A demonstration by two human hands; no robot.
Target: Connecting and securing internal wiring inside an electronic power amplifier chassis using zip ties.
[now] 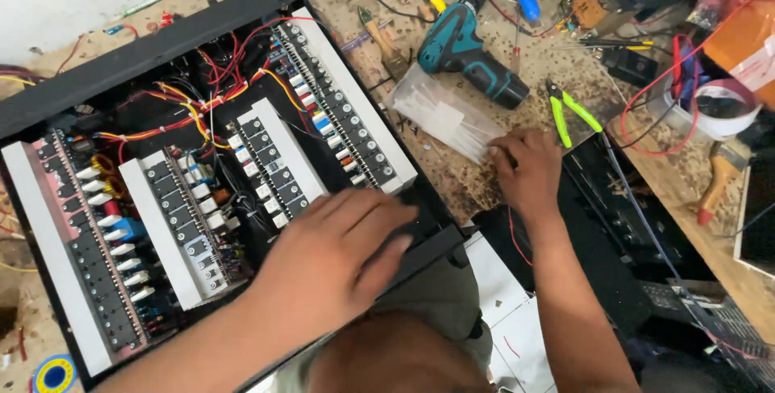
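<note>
My left hand (339, 256) lies spread on the heavy, rigid amplifier chassis (161, 46) at centre frame; my right hand (525, 168) pinches the limp, slippery bag of cable ties (444, 114), best held at its edge.

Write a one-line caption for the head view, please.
Left hand rests on open amplifier chassis; right hand touches cable-tie bag.

Electronics workshop: cordless drill (468, 50), cutters (569, 110), open amplifier chassis (161, 46).

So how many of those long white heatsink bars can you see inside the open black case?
4 white bars: far left edge, left of centre, centre, right edge. The left hand covers the case's near corner and may hide more.
</note>
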